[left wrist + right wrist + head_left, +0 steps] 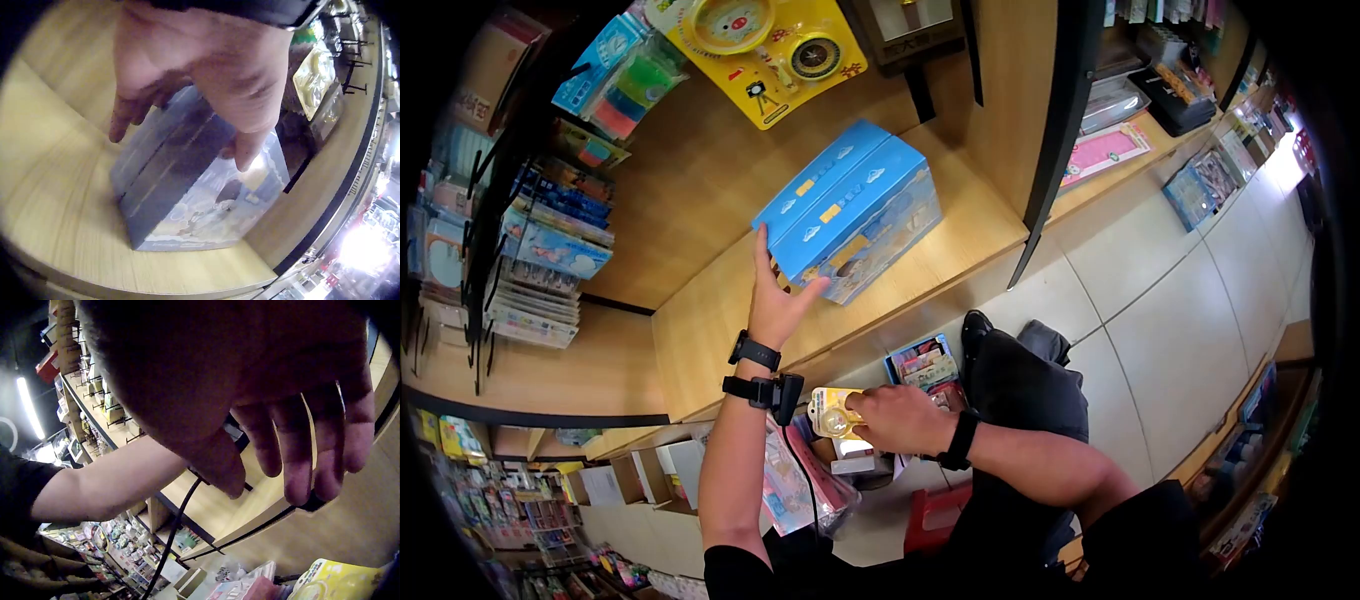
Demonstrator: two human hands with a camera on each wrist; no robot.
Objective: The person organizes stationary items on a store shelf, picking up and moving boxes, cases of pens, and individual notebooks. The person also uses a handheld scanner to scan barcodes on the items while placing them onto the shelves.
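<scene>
A blue cardboard box [855, 210] with cloud prints and a picture on its side stands on a wooden shelf [970, 225]. My left hand [778, 305] spans the near end of it, fingers at one edge and thumb at the other. In the left wrist view the thumb [250, 150] lies against the pictured side while the fingers reach over the far edge. Lower down, my right hand [905, 418] hovers over a yellow carded package [832, 412]. The right wrist view shows its fingers [297, 469] hanging loose, holding nothing, with the yellow card [337, 581] below them.
A yellow toy card [775, 90] hangs above the shelf. Hanging packs [550, 245] on hooks are at the left. Pink packages [800, 480] and a small stack of packs [925, 365] sit low in front. A dark upright [1060, 130] bounds the shelf, with tiled floor [1155, 320] beyond.
</scene>
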